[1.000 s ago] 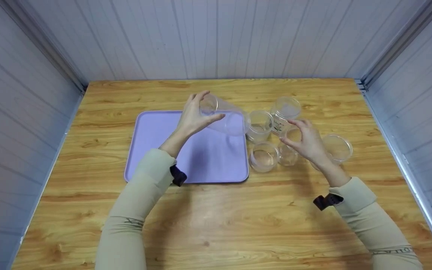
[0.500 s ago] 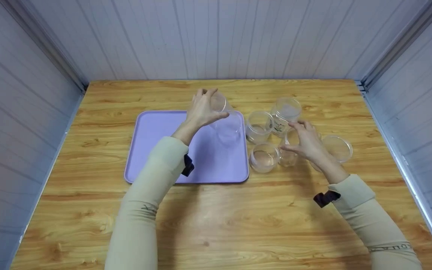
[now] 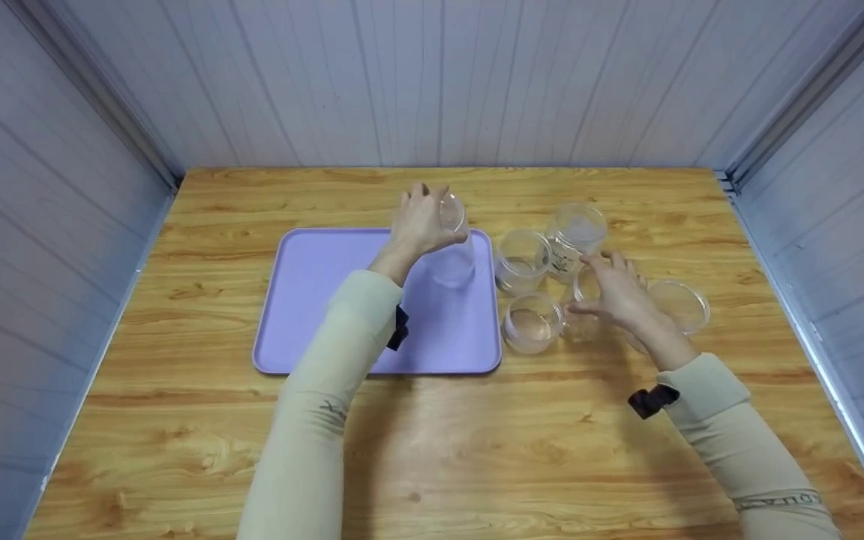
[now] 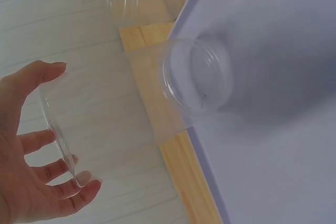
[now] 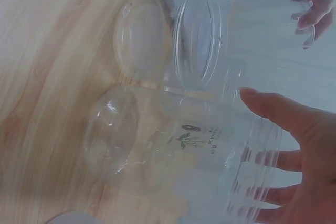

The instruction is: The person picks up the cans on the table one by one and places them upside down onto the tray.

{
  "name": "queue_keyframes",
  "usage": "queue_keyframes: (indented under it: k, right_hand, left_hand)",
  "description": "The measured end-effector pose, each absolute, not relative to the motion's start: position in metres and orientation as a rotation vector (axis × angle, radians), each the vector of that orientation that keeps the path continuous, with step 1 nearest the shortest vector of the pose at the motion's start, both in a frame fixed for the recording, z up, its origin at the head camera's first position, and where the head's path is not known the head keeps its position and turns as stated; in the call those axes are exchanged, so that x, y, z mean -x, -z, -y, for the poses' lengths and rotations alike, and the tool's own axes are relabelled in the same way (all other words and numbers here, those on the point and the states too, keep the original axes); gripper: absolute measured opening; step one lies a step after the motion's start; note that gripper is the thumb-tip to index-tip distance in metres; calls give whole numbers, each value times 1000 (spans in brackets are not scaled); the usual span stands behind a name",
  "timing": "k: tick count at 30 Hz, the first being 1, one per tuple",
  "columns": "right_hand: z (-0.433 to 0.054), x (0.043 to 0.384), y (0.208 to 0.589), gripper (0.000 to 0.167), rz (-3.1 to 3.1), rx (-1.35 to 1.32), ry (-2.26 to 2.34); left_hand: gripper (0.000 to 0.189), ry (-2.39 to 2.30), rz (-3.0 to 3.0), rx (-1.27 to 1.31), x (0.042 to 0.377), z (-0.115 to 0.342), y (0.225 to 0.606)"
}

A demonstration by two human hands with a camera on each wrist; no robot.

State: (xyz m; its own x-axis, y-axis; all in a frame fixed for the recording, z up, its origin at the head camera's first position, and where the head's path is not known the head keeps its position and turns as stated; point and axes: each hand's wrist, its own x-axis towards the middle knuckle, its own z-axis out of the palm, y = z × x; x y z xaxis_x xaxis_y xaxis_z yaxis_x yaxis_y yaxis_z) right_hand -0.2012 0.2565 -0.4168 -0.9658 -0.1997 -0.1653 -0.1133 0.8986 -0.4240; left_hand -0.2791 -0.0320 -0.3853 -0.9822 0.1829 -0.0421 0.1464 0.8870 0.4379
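Note:
My left hand holds a tall clear plastic jar near its top rim, over the right part of a purple tray. In the left wrist view the thumb and fingers lie around the jar's rim, and the jar's round base is close to the tray; contact is unclear. My right hand grips the upper part of another clear jar right of the tray. In the right wrist view its fingers show through the clear plastic, and a printed plant label is visible.
Several more clear jars stand close together between tray and right hand, such as a short one, one behind it and a labelled one at the back. Another jar is right of the right hand. Panelled walls enclose the wooden table.
My left hand has moved slightly right and turned the jar from strongly tilted to nearly upright over the tray. The right hand has shifted only slightly at its jar.

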Motion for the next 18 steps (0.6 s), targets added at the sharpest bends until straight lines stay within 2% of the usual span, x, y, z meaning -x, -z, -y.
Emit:
queue_keyframes:
  k: [10,18]
  right_hand:
    - [-260,199,415,88,-2856,323,559]
    - [-260,199,416,89,-2857,323,530]
  left_hand:
    - [84,-407,-2987,-312,292,20,381]
    - [85,-442,-2954,-284,297,13,383]
